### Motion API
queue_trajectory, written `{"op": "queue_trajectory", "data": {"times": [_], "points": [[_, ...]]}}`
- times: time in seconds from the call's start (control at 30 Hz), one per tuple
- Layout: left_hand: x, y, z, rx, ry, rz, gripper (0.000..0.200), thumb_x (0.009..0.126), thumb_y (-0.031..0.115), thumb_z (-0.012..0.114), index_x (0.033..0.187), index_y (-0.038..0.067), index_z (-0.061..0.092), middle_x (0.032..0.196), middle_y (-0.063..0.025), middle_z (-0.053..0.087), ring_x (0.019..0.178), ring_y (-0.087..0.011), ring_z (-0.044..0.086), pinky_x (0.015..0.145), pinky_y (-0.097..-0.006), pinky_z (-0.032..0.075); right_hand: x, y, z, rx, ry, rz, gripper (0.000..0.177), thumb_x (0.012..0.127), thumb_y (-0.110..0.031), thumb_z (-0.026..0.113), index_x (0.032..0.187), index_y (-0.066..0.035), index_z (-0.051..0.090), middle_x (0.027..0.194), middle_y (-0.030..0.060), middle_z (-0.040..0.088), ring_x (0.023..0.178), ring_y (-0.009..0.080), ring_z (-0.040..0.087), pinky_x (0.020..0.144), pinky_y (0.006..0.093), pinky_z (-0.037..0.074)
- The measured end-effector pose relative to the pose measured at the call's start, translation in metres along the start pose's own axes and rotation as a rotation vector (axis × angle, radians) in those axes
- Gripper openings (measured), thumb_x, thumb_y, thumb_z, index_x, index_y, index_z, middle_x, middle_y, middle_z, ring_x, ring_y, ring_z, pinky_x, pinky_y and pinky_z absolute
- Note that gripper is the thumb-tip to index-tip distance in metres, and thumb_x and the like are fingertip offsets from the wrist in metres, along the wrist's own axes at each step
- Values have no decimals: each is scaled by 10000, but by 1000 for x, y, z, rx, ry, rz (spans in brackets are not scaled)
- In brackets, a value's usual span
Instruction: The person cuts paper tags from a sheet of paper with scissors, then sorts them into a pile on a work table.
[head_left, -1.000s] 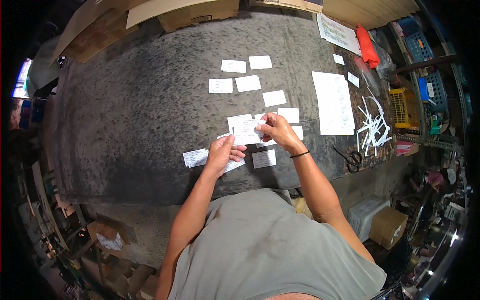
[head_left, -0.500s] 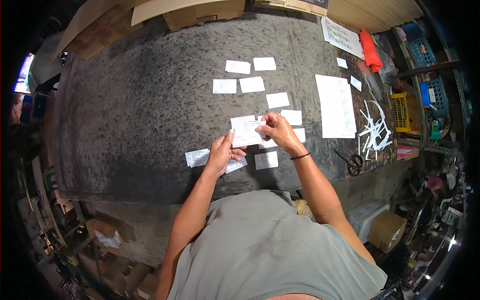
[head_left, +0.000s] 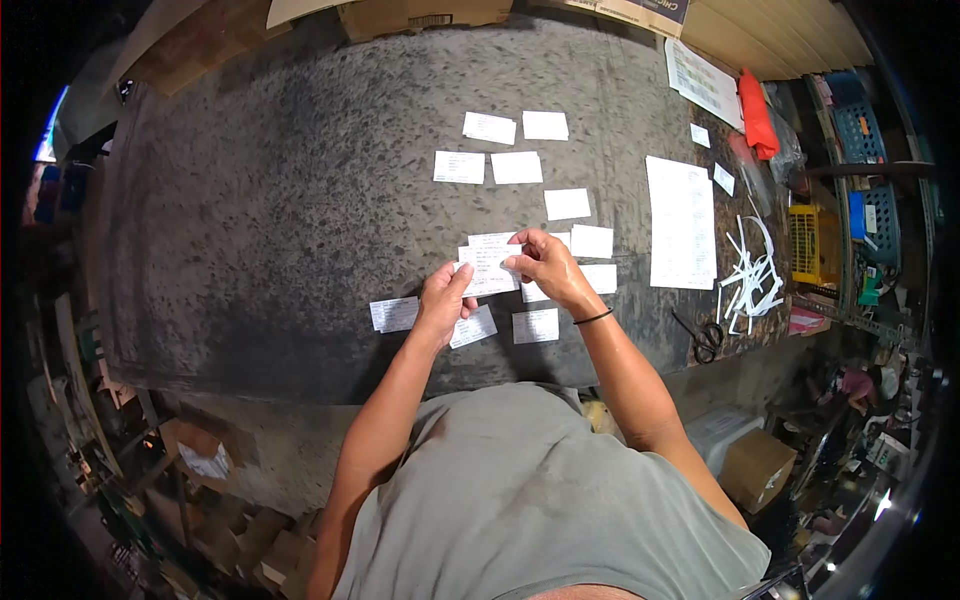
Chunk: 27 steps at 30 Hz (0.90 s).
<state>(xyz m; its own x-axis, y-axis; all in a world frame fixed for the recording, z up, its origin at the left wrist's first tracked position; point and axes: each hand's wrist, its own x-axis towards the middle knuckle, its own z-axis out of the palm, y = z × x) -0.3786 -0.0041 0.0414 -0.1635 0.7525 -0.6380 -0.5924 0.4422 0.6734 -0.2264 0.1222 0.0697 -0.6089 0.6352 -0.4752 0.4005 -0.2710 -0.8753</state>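
Between my two hands is a small white printed paper slip (head_left: pixel 490 268), raised over the table. My left hand (head_left: pixel 446 297) pinches its left edge, thumb on top. At its upper right side, my right hand (head_left: pixel 547 266) grips it between thumb and fingers; a black band circles that wrist. Just under the hands lie a slanted printed slip (head_left: pixel 473 326) and another slip (head_left: pixel 535 325) to its right. Left of my left hand rests a small stack of slips (head_left: pixel 394 314). Past my right hand, more slips (head_left: pixel 592 241) lie partly overlapped by it.
Further up the dark, worn table (head_left: pixel 280 200) several white slips (head_left: pixel 516 167) lie in loose rows. To the right are a long printed sheet (head_left: pixel 683 222), a heap of paper strips (head_left: pixel 752 277) and black scissors (head_left: pixel 708 342). Cardboard boxes (head_left: pixel 425 18) line the far edge.
The camera view has shifted slightly, moving the table items a little rightward. Both hands still hold the slip, and my left fingers have curled in closer beneath it.
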Motion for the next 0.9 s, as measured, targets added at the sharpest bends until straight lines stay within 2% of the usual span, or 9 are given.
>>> {"op": "queue_trajectory", "data": {"times": [0.27, 0.5, 0.6, 0.67, 0.7, 0.77, 0.8, 0.87, 0.9], "points": [[4, 9, -12, -23, 22, 27, 236, 928, 263, 554, 1050, 62, 544, 814, 10, 577, 561, -35, 473, 451, -159, 370, 18, -1, 10, -5, -21, 5, 214, 848, -115, 618, 1006, 22, 572, 765, 20, 586, 671, 76, 522, 582, 236, 436], [5, 6, -33, -26, 87, -27, 208, 933, 241, 541, 1030, 58, 561, 778, 18, 566, 535, -28, 459, 437, -161, 373, 45, 3, 20, -122, -156, 8, 149, 880, -126, 615, 954, 1, 585, 763, -10, 558, 660, 70, 504, 590, 231, 434], [4, 7, -50, -15, 132, 23, 180, 941, 212, 524, 1030, 61, 566, 784, 21, 576, 535, -21, 454, 436, -161, 369, 84, -3, 7, -233, -11, -88, 143, 885, -126, 606, 964, -9, 588, 751, -9, 556, 659, 64, 505, 600, 230, 441], [2, 12, -63, 16, 233, 90, 172, 942, 205, 518, 1024, 63, 571, 794, 22, 584, 535, -16, 452, 438, -158, 365, 123, 1, -7, -454, 132, -200, 170, 851, -122, 627, 981, -19, 591, 751, 39, 593, 653, 126, 552, 619, 257, 461], [2, 12, -73, 18, 261, 106, 166, 942, 201, 514, 1020, 66, 573, 793, 23, 589, 536, -13, 451, 441, -157, 365, 142, 5, -12, -457, 132, -196, 170, 851, -122, 627, 981, -19, 591, 751, 39, 593, 653, 126, 552, 619, 257, 461], [-2, 17, -86, 29, 308, 131, 159, 945, 199, 508, 1012, 70, 575, 777, 26, 585, 535, -14, 450, 443, -160, 368, 173, 10, -19, -742, 197, -359, 266, 791, -129, 670, 1017, -20, 582, 821, 116, 616, 724, 249, 608, 666, 321, 492], [-4, 18, -92, 41, 338, 150, 157, 946, 197, 505, 1011, 73, 574, 772, 28, 582, 536, -14, 450, 444, -161, 369, 179, 8, -17, -746, 194, -357, 266, 791, -129, 670, 1017, -20, 582, 821, 116, 616, 724, 249, 608, 666, 321, 492], [-7, 23, -103, 31, 363, 157, 154, 950, 195, 501, 1001, 70, 575, 760, 27, 578, 537, -14, 451, 447, -163, 371, 189, 5, -11, -898, 220, -358, 360, 734, -143, 707, 1048, -30, 572, 926, 166, 603, 837, 351, 605, 726, 397, 495], [-9, 25, -108, 40, 394, 164, 156, 951, 197, 501, 998, 68, 576, 755, 28, 576, 537, -14, 453, 449, -163, 371, 188, -7, -9, -927, 118, -224, 417, 743, -207, 705, 1081, -49, 520, 1078, 200, 530, 977, 387, 568, 802, 447, 486]]}}
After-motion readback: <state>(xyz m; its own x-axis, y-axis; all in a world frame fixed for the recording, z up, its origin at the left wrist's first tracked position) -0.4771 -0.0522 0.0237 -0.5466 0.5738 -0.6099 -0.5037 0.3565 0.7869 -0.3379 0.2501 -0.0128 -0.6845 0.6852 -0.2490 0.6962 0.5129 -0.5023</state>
